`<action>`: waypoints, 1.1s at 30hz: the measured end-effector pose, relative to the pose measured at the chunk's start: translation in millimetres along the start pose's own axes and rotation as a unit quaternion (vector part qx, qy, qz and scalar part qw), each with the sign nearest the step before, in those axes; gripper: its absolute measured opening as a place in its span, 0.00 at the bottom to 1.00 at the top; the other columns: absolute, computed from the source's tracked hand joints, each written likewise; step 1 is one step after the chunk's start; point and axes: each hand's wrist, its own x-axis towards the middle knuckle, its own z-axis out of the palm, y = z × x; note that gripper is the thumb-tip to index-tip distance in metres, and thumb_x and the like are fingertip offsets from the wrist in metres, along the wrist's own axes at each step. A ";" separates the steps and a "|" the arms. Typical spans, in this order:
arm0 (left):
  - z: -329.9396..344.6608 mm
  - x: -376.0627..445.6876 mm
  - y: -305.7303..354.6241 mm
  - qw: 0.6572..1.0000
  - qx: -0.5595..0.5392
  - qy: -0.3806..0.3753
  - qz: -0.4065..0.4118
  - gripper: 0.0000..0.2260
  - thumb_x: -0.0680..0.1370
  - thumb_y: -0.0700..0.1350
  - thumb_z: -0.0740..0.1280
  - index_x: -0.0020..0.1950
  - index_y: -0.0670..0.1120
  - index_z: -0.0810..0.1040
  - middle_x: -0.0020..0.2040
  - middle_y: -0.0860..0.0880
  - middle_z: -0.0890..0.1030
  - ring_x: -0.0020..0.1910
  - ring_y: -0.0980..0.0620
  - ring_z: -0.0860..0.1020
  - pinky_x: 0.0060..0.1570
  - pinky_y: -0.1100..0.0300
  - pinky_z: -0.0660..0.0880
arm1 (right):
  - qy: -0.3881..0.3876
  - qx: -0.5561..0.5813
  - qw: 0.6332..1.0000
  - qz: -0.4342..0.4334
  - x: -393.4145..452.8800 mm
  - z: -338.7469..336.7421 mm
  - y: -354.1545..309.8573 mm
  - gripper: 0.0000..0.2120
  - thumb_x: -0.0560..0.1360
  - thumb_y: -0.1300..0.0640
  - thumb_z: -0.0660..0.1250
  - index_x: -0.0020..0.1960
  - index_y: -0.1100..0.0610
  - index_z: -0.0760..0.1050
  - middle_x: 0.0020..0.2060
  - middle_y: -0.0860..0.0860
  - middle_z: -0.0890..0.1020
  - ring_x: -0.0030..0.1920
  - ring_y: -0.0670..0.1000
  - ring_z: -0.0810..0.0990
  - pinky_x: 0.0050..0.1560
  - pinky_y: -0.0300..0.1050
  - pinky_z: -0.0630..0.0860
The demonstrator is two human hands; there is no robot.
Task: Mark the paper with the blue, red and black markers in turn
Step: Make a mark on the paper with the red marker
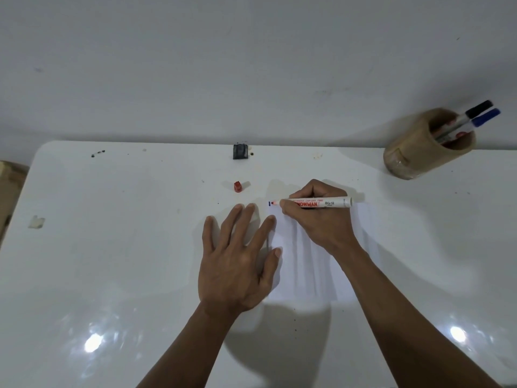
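Note:
A white sheet of paper [307, 264] lies on the white table. My right hand [319, 219] grips the uncapped red marker [327, 203], lying nearly level, its tip at the paper's top left corner beside a short blue mark [269, 203]. My left hand [240, 256] lies flat with fingers spread, thumb and forefinger pressing the paper's left edge. The red cap [238, 186] stands on the table beyond my left hand. The black marker [479, 108] and blue marker [485, 117], both capped, stand in a wooden cup [414, 155] at the far right.
A small dark block [240, 151] sits at the table's [112, 233] far edge against the wall. A scrap of tape [36, 222] sticks near the left edge. Dark specks [98, 153] dot the far left corner. A brown object [8, 186] lies past the table's left side.

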 end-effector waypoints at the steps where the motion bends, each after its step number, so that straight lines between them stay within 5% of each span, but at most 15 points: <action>1: -0.4 -0.1 0.2 1.000 0.000 0.002 0.000 0.24 0.80 0.61 0.57 0.75 0.57 0.68 0.78 0.47 0.66 0.79 0.45 0.60 0.74 0.35 0.56 | -0.001 -0.002 1.000 0.003 0.3 -0.3 -0.1 0.08 0.69 0.62 0.80 0.37 0.63 0.81 0.35 0.53 0.87 0.35 0.54 0.85 0.36 0.45 0.81; 7: 0.6 -0.2 -0.1 1.000 0.001 0.008 -0.001 0.24 0.79 0.61 0.57 0.75 0.57 0.68 0.78 0.46 0.67 0.79 0.45 0.61 0.75 0.35 0.56 | -0.008 -0.018 1.000 0.006 0.0 -2.3 -0.5 0.08 0.69 0.61 0.80 0.37 0.63 0.81 0.33 0.49 0.85 0.33 0.48 0.83 0.32 0.37 0.78; 23: 5.4 -0.4 -0.7 1.000 -0.003 0.021 0.001 0.25 0.79 0.62 0.57 0.75 0.57 0.68 0.78 0.47 0.66 0.79 0.46 0.60 0.75 0.35 0.55 | -0.015 -0.016 0.999 0.024 0.1 -2.0 -0.6 0.09 0.69 0.61 0.80 0.38 0.62 0.81 0.33 0.48 0.85 0.33 0.44 0.82 0.33 0.40 0.79; 27: 9.3 -2.5 -1.1 1.000 -0.010 0.018 0.000 0.24 0.79 0.62 0.57 0.75 0.57 0.68 0.78 0.47 0.67 0.79 0.46 0.60 0.75 0.35 0.55 | -0.025 0.100 0.992 0.070 1.4 -6.8 -3.7 0.07 0.71 0.65 0.78 0.42 0.61 0.80 0.38 0.55 0.87 0.40 0.56 0.88 0.42 0.51 0.85; 33: 4.1 -3.5 5.5 0.999 -0.043 0.015 -0.016 0.24 0.80 0.62 0.56 0.74 0.58 0.68 0.77 0.48 0.68 0.79 0.49 0.61 0.75 0.37 0.56 | 0.006 0.205 0.975 0.091 -14.8 -22.0 -29.1 0.08 0.72 0.70 0.76 0.43 0.60 0.80 0.44 0.62 0.85 0.45 0.57 0.86 0.45 0.51 0.85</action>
